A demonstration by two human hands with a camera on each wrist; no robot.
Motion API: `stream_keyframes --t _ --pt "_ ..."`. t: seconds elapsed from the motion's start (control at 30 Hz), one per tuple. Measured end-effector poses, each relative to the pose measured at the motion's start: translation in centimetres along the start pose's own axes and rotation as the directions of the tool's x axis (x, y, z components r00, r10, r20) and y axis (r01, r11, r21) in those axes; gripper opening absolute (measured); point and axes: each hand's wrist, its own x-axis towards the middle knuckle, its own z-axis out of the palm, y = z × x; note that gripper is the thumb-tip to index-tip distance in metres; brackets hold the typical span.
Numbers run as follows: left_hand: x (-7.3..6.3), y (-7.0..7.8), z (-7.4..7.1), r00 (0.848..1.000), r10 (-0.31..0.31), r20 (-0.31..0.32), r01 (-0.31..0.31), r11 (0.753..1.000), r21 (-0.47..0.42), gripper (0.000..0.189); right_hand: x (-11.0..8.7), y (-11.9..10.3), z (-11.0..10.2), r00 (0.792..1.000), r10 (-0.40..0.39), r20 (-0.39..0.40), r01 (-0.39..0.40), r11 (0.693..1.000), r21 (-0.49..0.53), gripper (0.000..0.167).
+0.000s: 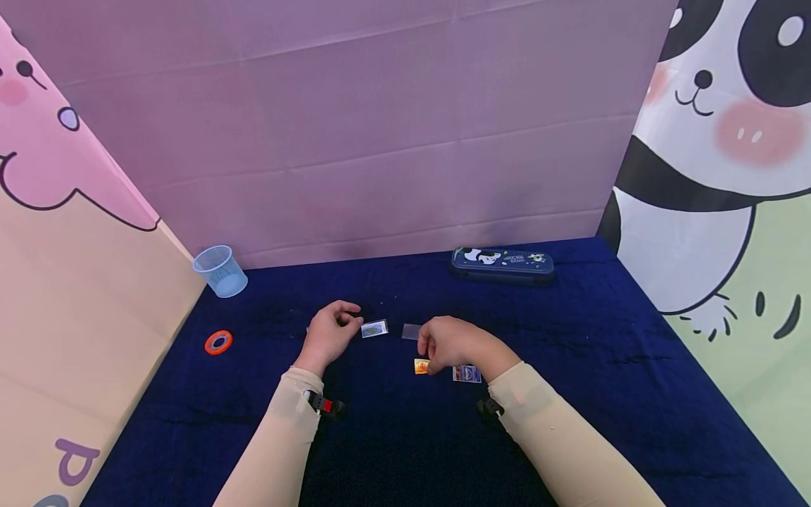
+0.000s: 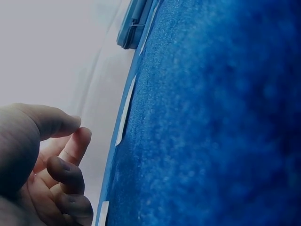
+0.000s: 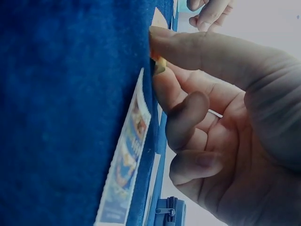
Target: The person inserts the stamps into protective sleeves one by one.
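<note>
My right hand pinches an orange-yellow stamp between thumb and fingertips, close over the cloth. In the right wrist view the orange stamp juts out past the thumb. Beneath that hand lies a blue picture stamp, whose finely toothed white edge shows in the right wrist view. My left hand hovers with bent fingers and nothing between them, thumb and forefinger tips close together. Just right of its fingertips lies a small white-bordered piece with a greenish picture. A clear little sleeve lies between the hands.
Dark blue cloth covers the table. A navy pencil case with a panda print sits at the back right. At the left are a light blue mesh cup and an orange tape ring. A purple curtain hangs behind.
</note>
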Motion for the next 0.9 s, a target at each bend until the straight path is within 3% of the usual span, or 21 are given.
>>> stream_keyframes --t 0.53,0.9 --pt "-0.11 0.31 0.09 1.0 -0.015 0.008 0.015 1.0 0.013 0.032 0.04 0.22 0.04 0.999 -0.036 0.013 0.037 0.999 -0.032 0.016" --pt "-0.04 0.29 0.14 1.0 -0.008 0.015 0.008 1.0 0.01 0.031 -0.16 0.49 -0.81 0.997 -0.058 -0.05 0.057 0.998 -0.004 0.018"
